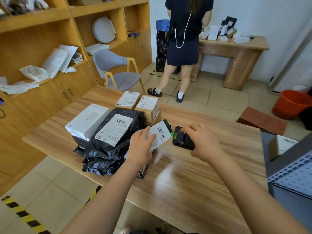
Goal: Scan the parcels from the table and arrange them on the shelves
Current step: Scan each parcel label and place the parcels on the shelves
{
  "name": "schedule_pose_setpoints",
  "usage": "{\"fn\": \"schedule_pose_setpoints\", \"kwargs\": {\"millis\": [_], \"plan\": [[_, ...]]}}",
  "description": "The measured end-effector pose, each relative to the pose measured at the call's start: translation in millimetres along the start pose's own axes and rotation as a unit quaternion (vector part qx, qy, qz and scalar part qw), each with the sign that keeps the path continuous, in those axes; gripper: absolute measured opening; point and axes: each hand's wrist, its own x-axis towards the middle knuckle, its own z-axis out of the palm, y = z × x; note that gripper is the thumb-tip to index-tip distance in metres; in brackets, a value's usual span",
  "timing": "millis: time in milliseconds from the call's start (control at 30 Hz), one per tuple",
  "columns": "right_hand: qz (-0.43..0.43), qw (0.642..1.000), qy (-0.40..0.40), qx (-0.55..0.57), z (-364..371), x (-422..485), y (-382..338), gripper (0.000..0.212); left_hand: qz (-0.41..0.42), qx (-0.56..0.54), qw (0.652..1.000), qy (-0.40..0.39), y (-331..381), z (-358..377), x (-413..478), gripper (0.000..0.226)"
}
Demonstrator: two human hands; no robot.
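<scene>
A pile of parcels lies on the wooden table (194, 174). My left hand (141, 146) grips a small dark parcel (161, 132) with a white barcode label, tilted up above the table. My right hand (202, 141) holds a black handheld scanner (181, 138) just right of that label; a green light shows between them. Left of these lie a black plastic-bag parcel (111, 141) with a label, a white box (87, 120), and two brown cartons (128, 100) (146, 105) behind.
Wooden shelves (38, 19) with white baskets and envelopes stand at the left. A grey chair (118, 73) sits behind the table. A person stands at a far desk (236, 48). An orange bucket (290, 103) is on the floor; a grey metal rack (290, 169) stands at the right.
</scene>
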Motion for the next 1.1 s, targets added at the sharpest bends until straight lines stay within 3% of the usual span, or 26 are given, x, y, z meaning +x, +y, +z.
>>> {"fn": "schedule_pose_setpoints", "kwargs": {"millis": [300,467,567,667,733,867,1100], "plan": [[-0.039,0.991,0.001,-0.125,-27.1,-5.6,4.4,0.057,0.070,0.045,0.997,-0.001,3.9,-2.1,3.1,0.078],[-0.025,0.991,0.005,-0.133,-29.4,-9.0,7.0,0.056,0.069,0.026,0.997,0.015,5.3,0.3,3.0,0.076],[0.017,0.997,0.011,-0.079,-22.5,-10.4,11.1,0.067,0.058,-0.013,0.998,0.020,8.3,2.4,3.6,0.073],[0.120,0.991,0.054,0.006,-17.8,-15.5,11.2,0.076,0.029,-0.073,0.996,0.037,16.4,2.6,7.9,0.067],[0.203,0.971,0.098,0.081,-10.5,-23.3,7.7,0.075,0.005,-0.114,0.992,0.047,24.3,2.1,10.4,0.068],[0.324,0.898,0.207,0.215,17.2,-49.4,-7.3,0.074,-0.010,-0.188,0.979,0.079,40.0,-4.5,9.2,0.069],[0.417,0.834,0.291,0.215,46.5,-109.4,-66.1,0.068,0.073,-0.238,0.969,0.010,45.5,-6.6,-18.9,0.071]]}}
